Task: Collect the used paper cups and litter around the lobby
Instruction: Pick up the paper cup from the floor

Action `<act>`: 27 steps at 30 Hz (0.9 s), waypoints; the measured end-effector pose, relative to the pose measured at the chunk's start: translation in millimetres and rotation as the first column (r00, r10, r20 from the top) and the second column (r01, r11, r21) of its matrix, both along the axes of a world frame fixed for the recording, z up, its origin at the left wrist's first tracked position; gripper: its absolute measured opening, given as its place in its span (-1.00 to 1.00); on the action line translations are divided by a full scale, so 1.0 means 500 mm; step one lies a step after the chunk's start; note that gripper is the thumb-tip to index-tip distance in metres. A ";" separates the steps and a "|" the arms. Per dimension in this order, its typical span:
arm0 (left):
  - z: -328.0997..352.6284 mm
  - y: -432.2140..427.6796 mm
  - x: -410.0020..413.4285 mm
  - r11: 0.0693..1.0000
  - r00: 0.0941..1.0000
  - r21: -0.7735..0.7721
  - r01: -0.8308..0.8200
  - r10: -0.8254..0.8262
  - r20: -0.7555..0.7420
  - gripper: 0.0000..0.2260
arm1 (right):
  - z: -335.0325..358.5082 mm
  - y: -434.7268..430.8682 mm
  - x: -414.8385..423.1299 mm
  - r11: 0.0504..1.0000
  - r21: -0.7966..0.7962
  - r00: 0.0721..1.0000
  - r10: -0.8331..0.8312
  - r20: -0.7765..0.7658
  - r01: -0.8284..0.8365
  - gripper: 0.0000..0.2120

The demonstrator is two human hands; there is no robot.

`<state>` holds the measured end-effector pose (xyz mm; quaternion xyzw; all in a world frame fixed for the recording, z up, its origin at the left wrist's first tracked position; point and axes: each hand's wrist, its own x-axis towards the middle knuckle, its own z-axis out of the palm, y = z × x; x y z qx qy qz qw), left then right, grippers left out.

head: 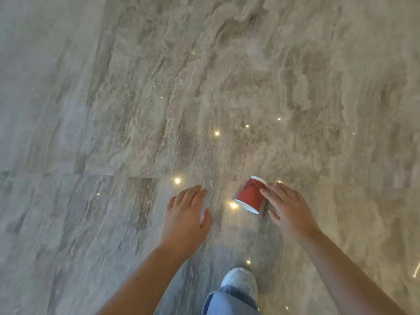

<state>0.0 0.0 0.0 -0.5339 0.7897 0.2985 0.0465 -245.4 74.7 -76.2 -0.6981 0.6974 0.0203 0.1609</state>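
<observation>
As we look straight down past both forearms, the R hand (287, 210) is out front-right, palm down. Its fingers are straight and a little fanned, thumb splayed back toward us. It grips nothing: only the index tip overlaps the red side of the paper cup (250, 194), and we can't tell if that tip presses or just hovers over it. The cup lies on its side on the marble floor (136, 110), narrow white-banded base pointing away, wide white rim toward us. It sits btw the two hands, hard by the R fingers. The L hand (186, 214) is about level w/ it on the other side, palm down, fingers straight and held together, thumb out toward the cup. It holds nothing, and there's a plain gap btw thumb and rim. A bright light reflection (233, 205) sits in that gap, just beside the rim, w/ more specks scattered farther out. Edges: a tile seam (68, 172) runs left-to-right just beyond the fingertips, passing close by the cup's base. Below the hands is one white shoe (241, 280) w/ a blue jeans leg (227, 301) over it, near centre, well apart from the cup. Room to move: marble runs on wide beyond the seam and out to both sides.
</observation>
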 end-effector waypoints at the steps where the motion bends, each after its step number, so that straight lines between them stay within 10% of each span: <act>1: -0.015 0.000 -0.001 1.000 1.000 0.003 -0.018 0.018 -0.014 -0.63 | -0.012 -0.004 -0.003 0.999 -0.015 0.999 0.039 0.005 -0.039 -0.42; 15: -0.074 -0.014 0.027 0.997 0.997 -0.047 -0.066 0.064 -0.041 -0.63 | -0.102 -0.084 0.047 0.985 0.051 0.986 0.167 -0.009 -0.167 -0.25; 27: -0.070 -0.012 0.046 0.994 0.996 -0.080 -0.080 0.075 -0.057 -0.62 | -0.107 -0.060 0.092 0.981 0.138 0.959 -0.166 0.230 0.136 -0.29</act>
